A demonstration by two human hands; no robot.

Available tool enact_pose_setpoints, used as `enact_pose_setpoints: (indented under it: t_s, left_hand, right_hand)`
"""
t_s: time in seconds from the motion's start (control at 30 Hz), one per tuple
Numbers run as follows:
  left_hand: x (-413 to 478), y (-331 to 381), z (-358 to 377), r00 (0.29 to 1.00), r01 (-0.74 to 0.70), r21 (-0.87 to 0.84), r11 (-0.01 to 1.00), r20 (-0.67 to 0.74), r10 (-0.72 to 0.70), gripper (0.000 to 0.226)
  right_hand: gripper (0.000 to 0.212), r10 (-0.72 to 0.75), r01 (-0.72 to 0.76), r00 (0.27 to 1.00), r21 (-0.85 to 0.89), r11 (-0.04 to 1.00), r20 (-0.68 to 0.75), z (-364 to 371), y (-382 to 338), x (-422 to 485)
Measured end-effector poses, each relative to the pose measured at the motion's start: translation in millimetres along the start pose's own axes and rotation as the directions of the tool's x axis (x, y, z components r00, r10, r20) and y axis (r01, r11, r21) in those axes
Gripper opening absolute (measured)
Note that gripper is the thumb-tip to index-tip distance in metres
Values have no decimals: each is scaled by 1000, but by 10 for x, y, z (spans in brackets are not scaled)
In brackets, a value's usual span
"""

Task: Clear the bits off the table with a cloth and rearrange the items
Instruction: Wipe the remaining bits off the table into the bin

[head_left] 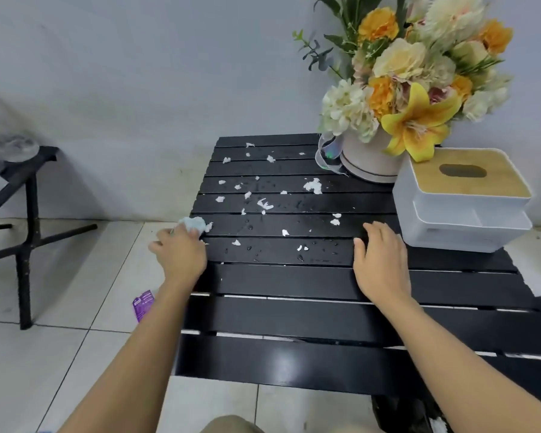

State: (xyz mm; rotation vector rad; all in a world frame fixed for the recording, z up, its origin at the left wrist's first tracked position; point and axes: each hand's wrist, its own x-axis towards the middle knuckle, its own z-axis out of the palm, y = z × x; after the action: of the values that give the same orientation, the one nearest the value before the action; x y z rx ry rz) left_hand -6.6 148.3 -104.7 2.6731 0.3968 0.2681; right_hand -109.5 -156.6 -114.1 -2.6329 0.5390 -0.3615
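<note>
A black slatted table (pixel 294 314) carries several white paper bits (pixel 313 185) and water drops across its far half. My left hand (pixel 180 254) is at the table's left edge and grips a crumpled white cloth (pixel 194 225). My right hand (pixel 380 257) rests flat on the slats with its fingers spread, just left of a white tissue box with a wooden lid (pixel 463 198). A white pot of yellow, orange and cream flowers (pixel 372 160) stands at the far right corner, touching the box.
A black metal stand (pixel 28 214) with a glass dish (pixel 14 148) is on the left by the wall. A purple wrapper (pixel 142 304) lies on the tiled floor beside the table. The wall runs right behind the table.
</note>
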Motion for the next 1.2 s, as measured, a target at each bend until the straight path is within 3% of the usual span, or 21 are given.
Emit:
enact_pose_setpoints:
  t_s: [0.03,0.1,0.2,0.3,0.37,0.47,0.57,0.67,0.73,0.8,0.87,0.93,1.0,1.07,1.13,1.2]
  left_hand:
    - [-127,130,99,1000,-14,100,995,-20,16,34]
    - [-492,448,247,986,-165,91,982,-14,167,35]
    - [-970,743,360,858,-454,-205,867,163,487,36]
    - [-807,751,238,708,-339,-627,702,322,629,34]
    - [-496,626,164,803,-273,-667,693,238,546,34]
    - [-27,298,103,953,-226,-502,835,64,297,44]
    - [268,-22,183,993,-114,-276,954,-5,117,51]
    - [135,72,317,998,-59,-91,994,-28,57,38]
    - [-185,356,368,991,-114,-53,992,-73,110,33]
    - [-627,672,452,962,-273,-111,956,-17,273,35]
    - [-1060,912,486,860,-462,-246,852,110,498,38]
    - [-1114,993,374,754,-499,-421,758,220,619,37]
    - [-839,905,228,745,-501,-493,712,173,644,38]
    - [-410,705,180,850,-454,-431,780,55,525,43]
    - [-109,474,201,961,-261,-253,931,23,276,41]
    - [-108,403,300,998,-59,-33,998,-1,59,36]
  right_hand:
    - [39,0,0,1000,-33,999,-4,48,0,-3]
    - [41,-19,18,1000,-67,998,-6,102,-9,-6]
    - [42,-23,22,1000,-59,998,0,102,5,3]
    - [42,-15,15,1000,-69,998,2,103,12,0]
    - [42,-21,21,1000,-79,997,4,111,1,3]
    - [44,-10,11,1000,-86,996,16,124,0,-17]
    - [44,-10,13,1000,-94,995,27,123,-5,-19]
    - [44,-1,5,999,-101,995,37,122,-8,-17]
    - [43,-2,4,1000,-93,996,26,131,-14,-8]
    - [42,1,1,1000,-77,997,17,139,-3,-3]
    - [41,9,-8,1000,-45,999,19,124,7,16]
    - [41,19,-19,1000,-18,1000,22,87,13,34]
    - [40,13,-13,1000,5,1000,25,56,23,38]
    - [40,7,-8,999,22,1000,33,54,45,24]
    - [40,-4,3,999,22,1000,39,72,55,7]
    - [40,-10,10,999,2,1000,31,97,50,-1]
